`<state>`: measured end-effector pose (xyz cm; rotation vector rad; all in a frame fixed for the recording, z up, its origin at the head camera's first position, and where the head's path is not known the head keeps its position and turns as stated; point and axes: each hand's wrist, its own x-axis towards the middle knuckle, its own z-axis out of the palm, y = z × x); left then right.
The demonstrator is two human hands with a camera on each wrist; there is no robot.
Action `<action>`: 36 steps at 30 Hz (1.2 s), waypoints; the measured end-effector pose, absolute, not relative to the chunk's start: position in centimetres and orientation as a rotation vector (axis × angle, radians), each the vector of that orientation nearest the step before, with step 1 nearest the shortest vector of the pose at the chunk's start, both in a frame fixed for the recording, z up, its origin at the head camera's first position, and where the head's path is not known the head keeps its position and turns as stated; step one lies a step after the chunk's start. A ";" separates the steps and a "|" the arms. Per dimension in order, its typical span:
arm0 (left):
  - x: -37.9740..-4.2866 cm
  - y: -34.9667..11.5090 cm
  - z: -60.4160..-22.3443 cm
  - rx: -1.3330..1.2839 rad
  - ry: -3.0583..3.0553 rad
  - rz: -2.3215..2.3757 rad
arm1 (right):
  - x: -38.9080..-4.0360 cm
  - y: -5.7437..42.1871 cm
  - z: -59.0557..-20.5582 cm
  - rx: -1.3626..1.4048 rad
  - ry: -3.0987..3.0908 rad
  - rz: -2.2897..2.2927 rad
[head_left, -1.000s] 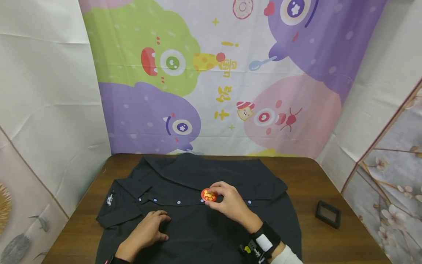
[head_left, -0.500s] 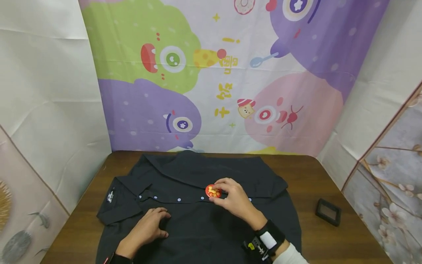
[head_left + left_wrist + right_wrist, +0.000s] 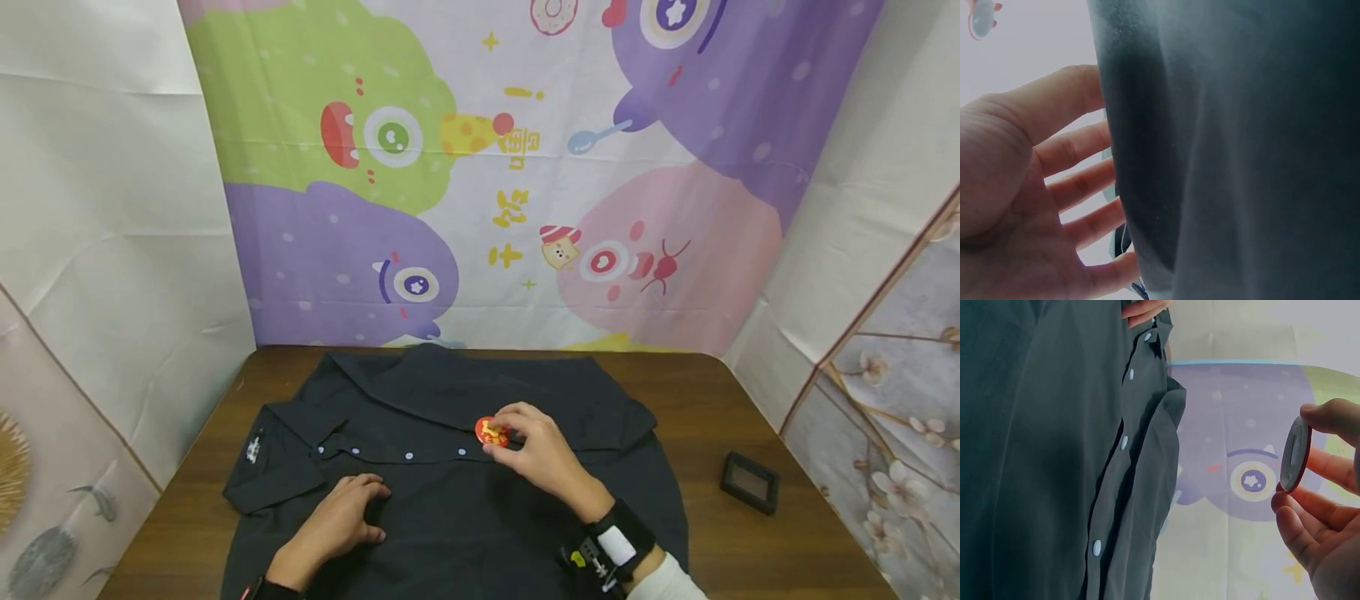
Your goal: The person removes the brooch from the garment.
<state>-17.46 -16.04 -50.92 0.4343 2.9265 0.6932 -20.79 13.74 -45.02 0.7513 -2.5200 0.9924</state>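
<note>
A black short-sleeved shirt lies spread on the table, its row of pale buttons running left to right and a small white emblem on the left sleeve. Over the button line, my right hand pinches a round red badge with gold figures by its edges between thumb and fingers. The right wrist view shows the badge's greyish back, held apart from the shirt. My left hand rests on the shirt below the left buttons, fingers loosely extended; its fingertips meet the dark cloth in the left wrist view.
A small black rectangular frame lies on the brown wooden table at the right. Behind the table's back edge hangs a cartoon-printed cloth, with white sheets on both sides.
My right hand has shifted slightly right and toward the back with the badge. My left hand has stayed in place on the shirt.
</note>
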 end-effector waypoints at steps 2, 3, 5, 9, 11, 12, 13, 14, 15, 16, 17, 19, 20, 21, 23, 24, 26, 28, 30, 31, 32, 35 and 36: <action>-17.4 -16.0 -51.0 0.435 2.928 0.698 | -20.7 13.9 -45.0 0.748 -2.520 1.004; -17.4 -16.0 -51.0 0.435 2.929 0.700 | -20.7 14.0 -45.0 0.746 -2.523 1.006; -17.4 -15.9 -51.0 0.432 2.930 0.704 | -20.6 14.2 -45.0 0.740 -2.528 1.011; -17.3 -16.0 -51.1 0.428 2.932 0.690 | -20.6 14.4 -45.1 0.734 -2.532 1.013; -17.3 -16.1 -51.0 0.429 2.932 0.686 | -20.6 14.5 -45.3 0.731 -2.530 1.021; -17.3 -16.1 -51.0 0.431 2.932 0.683 | -20.6 14.5 -45.3 0.728 -2.531 1.023; -17.3 -16.1 -51.0 0.433 2.931 0.681 | -20.6 14.6 -45.4 0.725 -2.532 1.026; -17.3 -16.1 -51.0 0.436 2.932 0.679 | -20.6 14.6 -45.4 0.721 -2.533 1.031; -17.3 -16.1 -50.9 0.436 2.931 0.682 | -20.6 14.7 -45.4 0.716 -2.532 1.035; -17.3 -16.1 -50.9 0.438 2.931 0.684 | -20.6 14.7 -45.5 0.712 -2.531 1.041; -17.3 -16.1 -50.9 0.440 2.931 0.687 | -20.6 14.8 -45.5 0.708 -2.530 1.044; -17.4 -16.2 -50.9 0.441 2.932 0.688 | -20.6 14.9 -45.5 0.701 -2.526 1.045; -17.4 -16.2 -50.9 0.443 2.932 0.688 | -20.5 15.0 -45.6 0.698 -2.522 1.039; -17.4 -16.2 -50.9 0.444 2.933 0.684 | -20.5 15.1 -45.6 0.695 -2.517 1.033; -17.5 -16.1 -50.9 0.444 2.930 0.677 | -20.5 15.2 -45.6 0.684 -2.515 1.017; -17.5 -16.1 -50.9 0.443 2.928 0.668 | -20.5 15.3 -45.6 0.678 -2.513 1.007; -17.6 -16.1 -50.9 0.444 2.923 0.647 | -20.5 15.4 -45.5 0.666 -2.511 0.990; -17.6 -16.1 -50.9 0.448 2.919 0.634 | -20.5 15.5 -45.4 0.655 -2.507 0.983; -17.6 -16.0 -50.9 0.459 2.921 0.621 | -20.5 15.7 -45.3 0.648 -2.499 0.981; -17.6 -16.0 -50.9 0.463 2.921 0.620 | -20.5 15.8 -45.3 0.645 -2.498 0.979; -17.6 -16.0 -50.9 0.466 2.921 0.621 | -20.5 15.9 -45.3 0.640 -2.495 0.979; -17.6 -16.0 -50.8 0.464 2.917 0.638 | -20.5 16.2 -45.1 0.630 -2.494 0.985; -17.6 -15.9 -50.8 0.465 2.915 0.651 | -20.5 16.4 -45.0 0.627 -2.496 0.988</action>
